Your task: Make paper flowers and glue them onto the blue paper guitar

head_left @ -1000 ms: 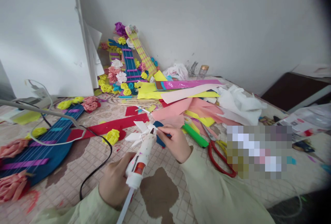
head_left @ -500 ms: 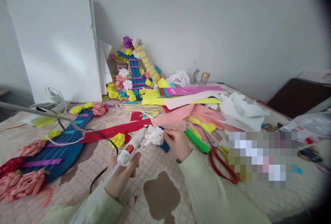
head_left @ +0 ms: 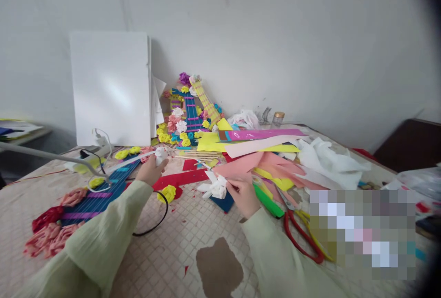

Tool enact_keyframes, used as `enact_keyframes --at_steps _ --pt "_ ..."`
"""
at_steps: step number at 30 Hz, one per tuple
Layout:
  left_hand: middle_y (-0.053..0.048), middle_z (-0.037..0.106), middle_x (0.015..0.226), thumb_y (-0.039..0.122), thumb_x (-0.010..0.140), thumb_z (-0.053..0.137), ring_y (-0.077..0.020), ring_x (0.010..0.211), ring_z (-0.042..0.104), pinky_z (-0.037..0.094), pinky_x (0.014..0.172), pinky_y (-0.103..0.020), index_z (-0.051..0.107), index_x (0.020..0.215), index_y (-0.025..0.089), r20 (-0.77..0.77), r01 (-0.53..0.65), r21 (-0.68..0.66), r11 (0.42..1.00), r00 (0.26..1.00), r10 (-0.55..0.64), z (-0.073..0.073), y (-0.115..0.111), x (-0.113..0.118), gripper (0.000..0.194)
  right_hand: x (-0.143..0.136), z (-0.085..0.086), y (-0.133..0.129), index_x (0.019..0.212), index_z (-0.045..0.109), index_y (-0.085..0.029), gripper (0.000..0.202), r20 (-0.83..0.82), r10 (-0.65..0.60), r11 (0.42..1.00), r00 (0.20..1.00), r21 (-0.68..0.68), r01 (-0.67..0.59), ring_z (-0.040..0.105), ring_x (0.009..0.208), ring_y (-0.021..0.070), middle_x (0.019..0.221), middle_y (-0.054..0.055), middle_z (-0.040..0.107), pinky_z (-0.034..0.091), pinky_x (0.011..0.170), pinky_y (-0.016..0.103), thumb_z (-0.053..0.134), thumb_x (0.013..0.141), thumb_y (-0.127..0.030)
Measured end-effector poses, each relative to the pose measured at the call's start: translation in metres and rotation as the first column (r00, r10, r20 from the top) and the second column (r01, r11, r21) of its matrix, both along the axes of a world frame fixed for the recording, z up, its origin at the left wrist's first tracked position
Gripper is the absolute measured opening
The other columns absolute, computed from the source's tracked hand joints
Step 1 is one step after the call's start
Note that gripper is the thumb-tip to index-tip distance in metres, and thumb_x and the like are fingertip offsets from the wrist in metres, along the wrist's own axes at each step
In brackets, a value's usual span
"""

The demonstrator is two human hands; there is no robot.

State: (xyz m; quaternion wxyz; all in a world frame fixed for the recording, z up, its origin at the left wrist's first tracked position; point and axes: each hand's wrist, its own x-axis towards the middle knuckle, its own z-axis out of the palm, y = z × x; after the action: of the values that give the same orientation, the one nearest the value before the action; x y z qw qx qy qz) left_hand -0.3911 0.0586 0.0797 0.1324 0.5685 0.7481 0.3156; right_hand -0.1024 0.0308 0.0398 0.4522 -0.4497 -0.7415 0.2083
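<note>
My right hand [head_left: 245,197] pinches a white crepe-paper flower [head_left: 217,188] by its right side. A dark blue piece [head_left: 223,202] lies just below the flower. My left hand [head_left: 150,171] reaches out to the left, its fingers closed around a white hot glue gun [head_left: 160,154] that is partly hidden by the hand. A pale glue stick [head_left: 132,158] trails from the gun to the left. Under my left forearm lies a blue paper guitar [head_left: 117,183] trimmed with pink, red and yellow paper flowers.
Red-handled scissors [head_left: 303,238] and a green roll [head_left: 270,201] lie right of my right hand. Coloured paper strips [head_left: 255,165] spread behind it. Decorated guitars [head_left: 193,112] lean on the wall beside a white board [head_left: 112,91]. A black cord [head_left: 161,220] loops near my left arm.
My left hand has carried the glue gun away from the flower, to the left and farther back. My right hand still holds the white flower. The view has shifted, too.
</note>
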Motion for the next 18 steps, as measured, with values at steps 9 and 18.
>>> enact_keyframes --at_steps 9,18 --pt "-0.009 0.058 0.088 0.045 0.078 0.038 -0.018 0.077 0.056 0.04 0.071 -0.036 0.048 0.096 0.01 -0.244 -0.181 -0.139 0.974 0.959 0.143 -0.036 0.024 -0.036 0.04 0.0 0.0 0.001 0.084 0.065 -0.012 0.026 0.028 0.05 0.998 0.998 -0.051 -0.049 0.056 0.071 0.0177 0.077 0.008 0.063 0.044 0.065 0.028 0.043 0.077 -0.023" --pt "-0.019 0.056 0.097 0.049 0.072 0.037 -0.031 0.09 0.053 0.039 0.072 -0.034 0.051 0.093 0.008 -0.34 -0.12 -0.179 0.977 0.939 0.053 -0.046 0.022 -0.057 0.047 0.0 0.002 -0.001 0.077 0.066 -0.012 0.029 0.038 0.064 0.992 0.997 -0.11 -0.06 0.05 0.055 0.0128 0.064 0.004 0.06 0.039 0.051 0.022 0.042 0.078 -0.028"
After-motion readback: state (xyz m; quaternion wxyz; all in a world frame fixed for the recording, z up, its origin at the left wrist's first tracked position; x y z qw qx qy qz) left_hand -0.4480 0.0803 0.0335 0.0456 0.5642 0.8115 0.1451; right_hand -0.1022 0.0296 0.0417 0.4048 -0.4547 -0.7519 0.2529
